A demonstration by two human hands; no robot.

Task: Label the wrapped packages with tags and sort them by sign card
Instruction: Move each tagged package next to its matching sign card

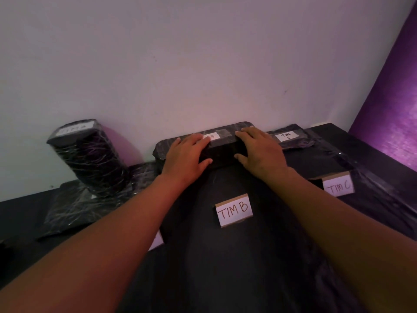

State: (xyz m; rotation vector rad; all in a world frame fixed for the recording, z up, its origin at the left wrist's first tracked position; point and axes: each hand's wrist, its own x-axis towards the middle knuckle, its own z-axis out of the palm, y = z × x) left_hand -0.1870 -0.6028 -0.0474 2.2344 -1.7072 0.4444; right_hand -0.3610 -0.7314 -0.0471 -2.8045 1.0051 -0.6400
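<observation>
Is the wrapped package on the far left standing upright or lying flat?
Upright, leaning slightly. The far-left package stands on its end on the dark table, its white tag on the top face, by the wall.

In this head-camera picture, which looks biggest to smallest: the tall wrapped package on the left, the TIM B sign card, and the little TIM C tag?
1. The tall wrapped package, clearly largest.
2. The TIM B sign card.
3. The TIM C tag, smallest as seen; it lies farther from the camera, so its true size against the card is unsure.

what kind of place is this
Probably a makeshift parcel-sorting table in a plain room: a black-covered table against a bare white wall, folded cardboard sign cards reading TIM B and TIM C, and black film-wrapped packages with white tags.
</observation>
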